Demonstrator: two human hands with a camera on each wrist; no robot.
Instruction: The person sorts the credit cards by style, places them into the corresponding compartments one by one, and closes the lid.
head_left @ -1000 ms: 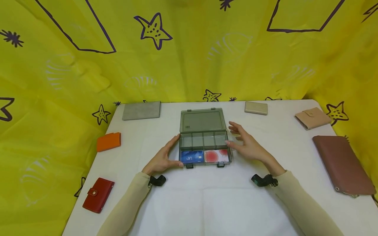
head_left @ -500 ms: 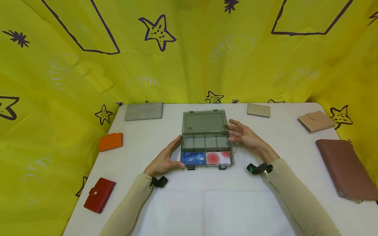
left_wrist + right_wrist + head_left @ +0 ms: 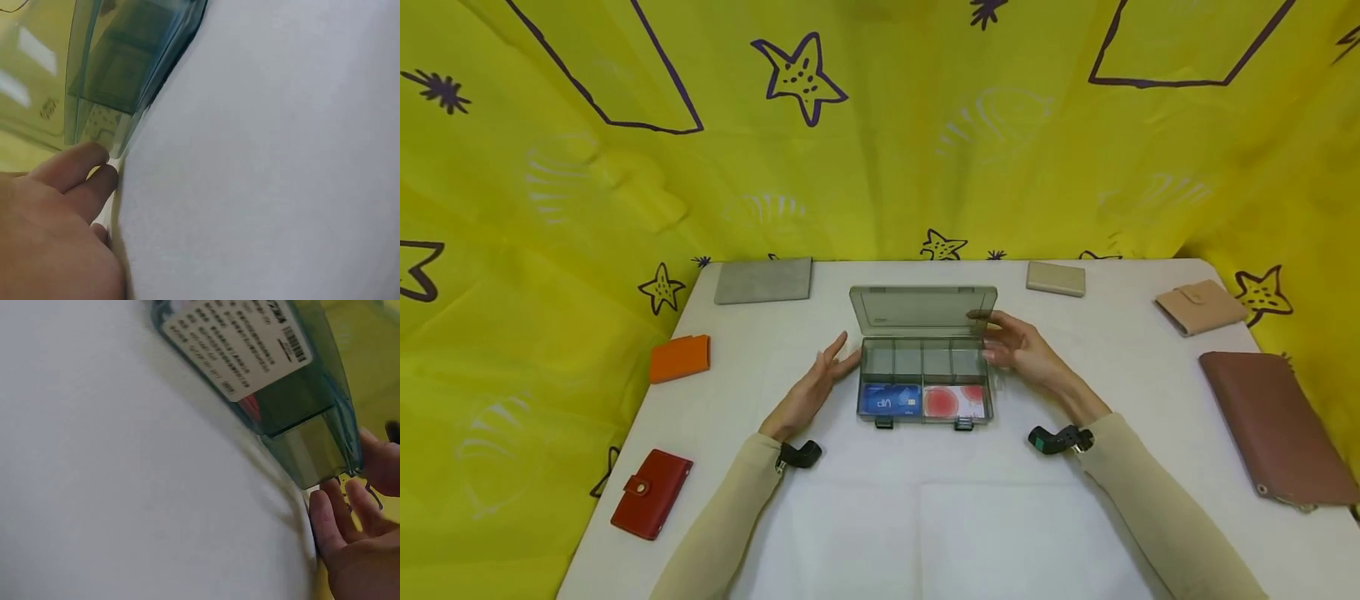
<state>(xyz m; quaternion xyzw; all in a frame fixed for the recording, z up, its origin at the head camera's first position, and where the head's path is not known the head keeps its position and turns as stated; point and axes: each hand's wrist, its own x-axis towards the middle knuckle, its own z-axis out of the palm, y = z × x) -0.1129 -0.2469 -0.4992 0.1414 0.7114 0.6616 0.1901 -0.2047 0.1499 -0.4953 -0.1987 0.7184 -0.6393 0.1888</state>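
A translucent grey-green compartment box [image 3: 907, 360] sits mid-table, its hinged lid [image 3: 917, 308] tilted up at the back. In its front compartments lie a blue VIP card [image 3: 891, 401] and a white card with red circles [image 3: 953, 402]. My right hand [image 3: 1026, 354] is at the lid's right side, with the index finger seen through the lid, behind it. The right wrist view has its fingers [image 3: 326, 522] close to the box's back corner. My left hand [image 3: 808, 392] is at the box's left side, fingers extended; whether they touch it, I cannot tell.
On the left lie a grey wallet [image 3: 763, 281], an orange card holder [image 3: 680, 359] and a red snap wallet [image 3: 651, 494]. On the right are a beige wallet [image 3: 1056, 278], a tan snap wallet [image 3: 1201, 307] and a large brown wallet [image 3: 1277, 429]. Yellow cloth [image 3: 880, 150] hangs behind the table.
The lid has swung up from lying back flat, with my right fingers behind its right side. My left hand has loosened from the box's left side, its thumb off the front corner.
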